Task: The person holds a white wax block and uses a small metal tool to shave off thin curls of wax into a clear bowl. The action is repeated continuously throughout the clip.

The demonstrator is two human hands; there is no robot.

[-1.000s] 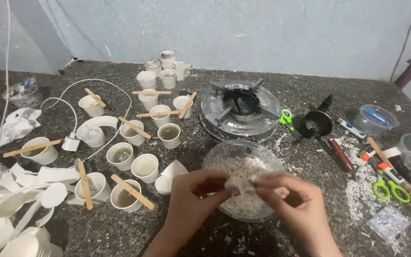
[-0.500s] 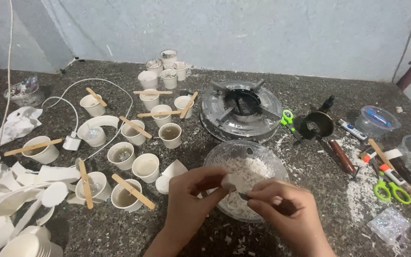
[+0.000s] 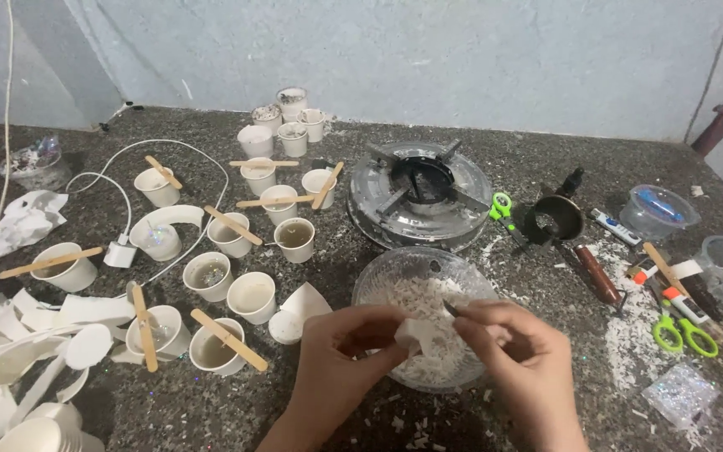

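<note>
My left hand [image 3: 338, 360] pinches a small white wax block [image 3: 417, 334] over a clear glass bowl [image 3: 378, 281] filled with white wax shavings. My right hand [image 3: 518, 351] holds a thin dark blade [image 3: 451, 309] against the block's upper right edge. Both hands hover just above the bowl, near the table's front edge. White flakes lie scattered on the dark stone table [image 3: 546, 134] below the bowl.
Several white paper cups [image 3: 251, 295], some with wooden sticks [image 3: 228, 338] across them, stand to the left. A round metal burner [image 3: 418, 192] sits behind the bowl. Green scissors [image 3: 684, 331], markers, clear plastic containers [image 3: 656, 210] and a small dark pot [image 3: 555, 218] lie right. Torn cups and a white cable lie far left.
The hands have shifted slightly lower and closer together over the bowl, still working the blade on the wax block. Nothing else has moved.
</note>
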